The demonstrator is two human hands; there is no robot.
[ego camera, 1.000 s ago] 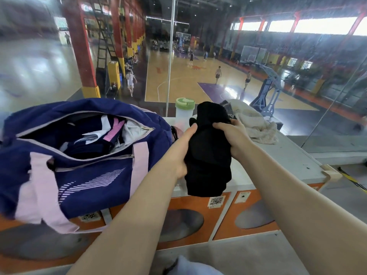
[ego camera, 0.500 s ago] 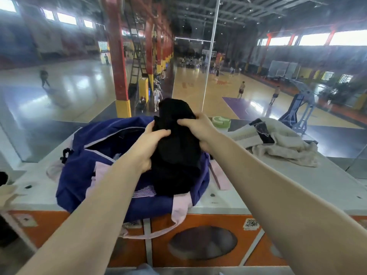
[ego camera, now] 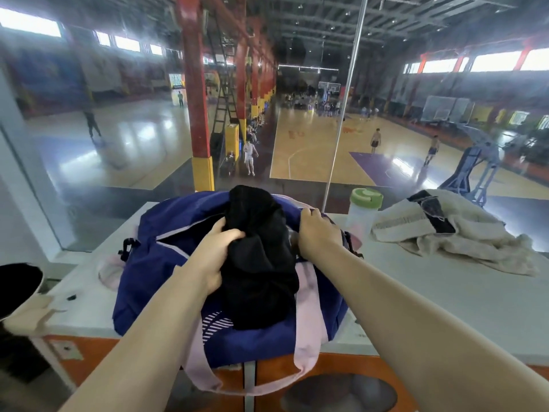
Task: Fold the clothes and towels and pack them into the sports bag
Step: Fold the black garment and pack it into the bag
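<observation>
A navy sports bag (ego camera: 154,272) with pale pink straps sits on the white counter (ego camera: 445,298), its top zip open. A folded black garment (ego camera: 258,257) hangs over the bag's opening and front side. My left hand (ego camera: 215,257) grips the garment's left edge. My right hand (ego camera: 318,236) holds the bag's far right rim by the zip, apart from the garment. A cream towel (ego camera: 463,233) lies crumpled on the counter to the right, with a dark item (ego camera: 430,212) resting on it.
A clear bottle with a green lid (ego camera: 364,212) stands between bag and towel. A glass wall runs right behind the counter, over a sports hall. The counter's front edge drops to orange panels (ego camera: 341,367). A dark round object (ego camera: 16,286) sits at far left.
The black garment has travelled left from over the counter to above the bag's opening. My right hand let go of it and took the bag's rim. My view turned toward the bag.
</observation>
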